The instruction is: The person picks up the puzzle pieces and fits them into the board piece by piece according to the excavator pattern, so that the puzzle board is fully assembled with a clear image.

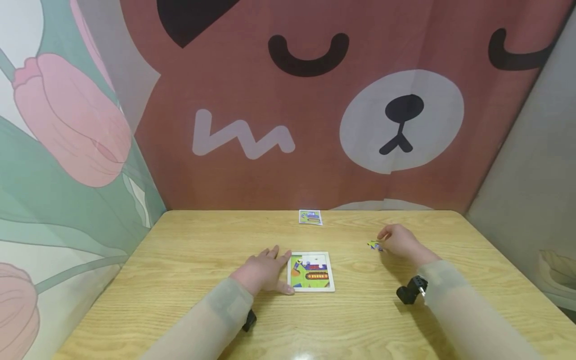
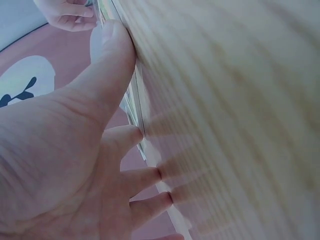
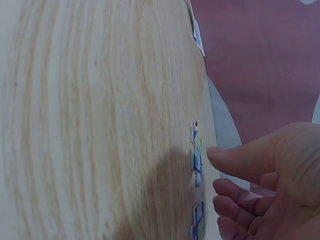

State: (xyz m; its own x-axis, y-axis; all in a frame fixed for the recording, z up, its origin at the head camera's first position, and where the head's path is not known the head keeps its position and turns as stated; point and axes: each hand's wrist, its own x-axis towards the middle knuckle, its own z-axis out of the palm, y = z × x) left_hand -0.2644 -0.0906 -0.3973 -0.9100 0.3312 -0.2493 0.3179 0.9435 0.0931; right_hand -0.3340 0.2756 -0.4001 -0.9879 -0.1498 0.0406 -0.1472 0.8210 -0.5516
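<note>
A square jigsaw puzzle with a white frame (image 1: 332, 280) lies on the table, its picture a colourful tracked vehicle on green. My left hand (image 1: 265, 272) rests at the puzzle's left side with fingers spread, the thumb on the frame's lower left corner. Over to the right, my right hand (image 1: 400, 242) hovers beside loose puzzle pieces (image 1: 374, 245). In the right wrist view, one puzzle piece (image 3: 196, 162) lies flat near the thumb and another puzzle piece (image 3: 198, 222) sits closer. The right thumb and loosely bent fingers are apart, and nothing shows between them.
A small picture card (image 1: 310, 217) with a similar vehicle lies at the table's back edge. The wooden table (image 1: 202, 235) meets a curtain (image 1: 234, 185) printed with a bear at the back. Floral fabric (image 1: 81, 210) hangs at the left.
</note>
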